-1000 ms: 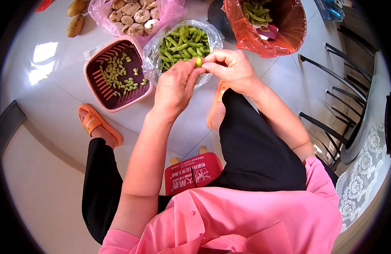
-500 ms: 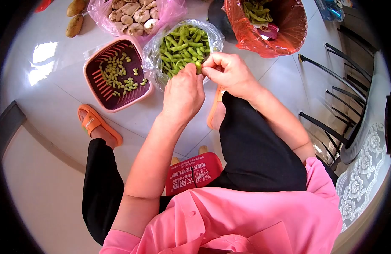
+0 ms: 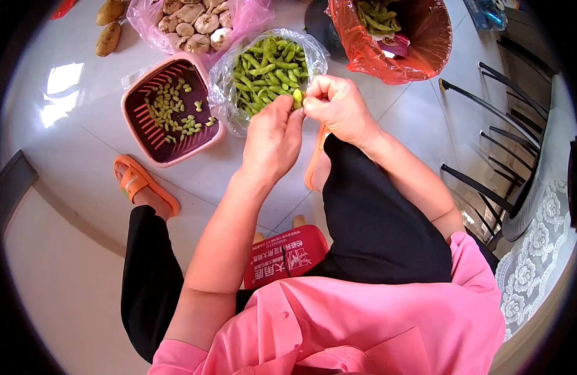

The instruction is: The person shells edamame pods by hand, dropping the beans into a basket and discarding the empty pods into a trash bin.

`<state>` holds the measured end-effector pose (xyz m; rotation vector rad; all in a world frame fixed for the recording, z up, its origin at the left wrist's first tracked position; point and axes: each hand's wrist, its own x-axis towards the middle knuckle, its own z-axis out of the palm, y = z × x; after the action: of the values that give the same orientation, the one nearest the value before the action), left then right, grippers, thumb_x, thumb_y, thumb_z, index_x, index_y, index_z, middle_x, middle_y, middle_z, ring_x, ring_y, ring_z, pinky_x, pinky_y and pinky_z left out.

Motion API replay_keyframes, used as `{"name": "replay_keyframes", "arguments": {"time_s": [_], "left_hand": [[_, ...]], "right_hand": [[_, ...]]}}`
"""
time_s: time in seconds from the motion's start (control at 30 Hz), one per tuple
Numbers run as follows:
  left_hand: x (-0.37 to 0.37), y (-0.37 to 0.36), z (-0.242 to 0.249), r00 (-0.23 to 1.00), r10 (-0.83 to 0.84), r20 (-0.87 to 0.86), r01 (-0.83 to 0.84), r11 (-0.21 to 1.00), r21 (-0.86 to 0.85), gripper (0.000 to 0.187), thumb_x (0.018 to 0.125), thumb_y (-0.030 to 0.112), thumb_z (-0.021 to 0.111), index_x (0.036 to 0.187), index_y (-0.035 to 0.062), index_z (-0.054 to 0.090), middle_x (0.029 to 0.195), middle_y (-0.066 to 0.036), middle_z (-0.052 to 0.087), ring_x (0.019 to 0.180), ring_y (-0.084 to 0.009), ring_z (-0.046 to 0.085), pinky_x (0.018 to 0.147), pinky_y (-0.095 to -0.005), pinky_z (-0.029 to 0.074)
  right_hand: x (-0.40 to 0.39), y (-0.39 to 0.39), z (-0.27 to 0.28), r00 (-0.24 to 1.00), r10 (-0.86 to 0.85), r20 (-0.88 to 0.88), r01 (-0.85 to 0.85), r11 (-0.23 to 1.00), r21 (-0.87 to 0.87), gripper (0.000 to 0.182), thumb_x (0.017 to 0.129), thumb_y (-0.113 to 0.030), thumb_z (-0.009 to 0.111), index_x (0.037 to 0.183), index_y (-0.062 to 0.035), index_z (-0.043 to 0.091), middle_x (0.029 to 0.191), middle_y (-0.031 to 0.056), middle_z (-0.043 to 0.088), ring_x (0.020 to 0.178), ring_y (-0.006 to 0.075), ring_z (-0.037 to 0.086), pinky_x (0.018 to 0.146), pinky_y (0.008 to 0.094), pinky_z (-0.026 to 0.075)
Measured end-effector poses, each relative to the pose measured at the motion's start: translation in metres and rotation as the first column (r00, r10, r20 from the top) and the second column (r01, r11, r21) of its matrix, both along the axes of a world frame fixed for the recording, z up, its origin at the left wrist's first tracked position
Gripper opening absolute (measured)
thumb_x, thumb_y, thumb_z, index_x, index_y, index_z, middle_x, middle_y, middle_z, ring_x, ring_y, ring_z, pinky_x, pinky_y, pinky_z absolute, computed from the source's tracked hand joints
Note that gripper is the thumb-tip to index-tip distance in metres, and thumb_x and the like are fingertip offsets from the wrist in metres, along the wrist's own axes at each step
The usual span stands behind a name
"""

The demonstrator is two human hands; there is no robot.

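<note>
The left hand [image 3: 273, 140] and right hand [image 3: 341, 112] are drawn in close, fingertips pinching one green pod [image 3: 298, 98] between them, just at the near edge of the clear bag [image 3: 221, 84]. Press gently along the seam, thumbs tight together, so the beans slip out whole, clear of the unopened pods [image 3: 269, 67], with the pink basket [image 3: 169, 164] beside them.

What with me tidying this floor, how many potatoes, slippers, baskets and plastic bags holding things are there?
Potatoes: 2
Orange slippers: 2, one partly hidden
Pink basket: 1
Plastic bags holding things: 3 (pink bag, clear bag, red bag)
Total: 8
</note>
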<state>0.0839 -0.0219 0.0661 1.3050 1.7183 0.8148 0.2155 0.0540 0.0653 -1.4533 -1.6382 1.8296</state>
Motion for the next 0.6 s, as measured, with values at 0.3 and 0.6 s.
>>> {"name": "replay_keyframes", "arguments": {"time_s": [0.3,0.6], "left_hand": [[-0.004,-0.001,-0.011,0.557,0.393,0.732,-0.041,0.893,-0.449,0.021,0.092,0.028,0.050,0.086,0.0079,0.051,0.065,0.001,0.050,0.047,-0.0048,0.037,0.042,-0.0182,0.027],[-0.001,-0.001,-0.011,0.421,0.412,0.808,-0.045,0.899,-0.435,0.021,0.092,0.030,0.052,0.089,0.0105,0.044,0.064,-0.003,0.052,0.045,-0.0044,0.034,0.039,-0.0186,0.024]], "right_hand": [[0.002,0.002,-0.004,0.999,-0.038,-0.028,0.031,0.975,-0.219,0.016,0.074,-0.013,0.063,0.065,-0.0014,0.057,0.064,0.0002,0.057,0.059,0.0072,0.049,0.053,0.0252,0.042],[-0.001,0.003,0.003,0.983,-0.087,-0.161,0.012,0.908,-0.419,0.013,0.076,-0.014,0.061,0.068,-0.0051,0.056,0.065,-0.0004,0.053,0.054,0.0081,0.046,0.045,0.0237,0.035]]}}
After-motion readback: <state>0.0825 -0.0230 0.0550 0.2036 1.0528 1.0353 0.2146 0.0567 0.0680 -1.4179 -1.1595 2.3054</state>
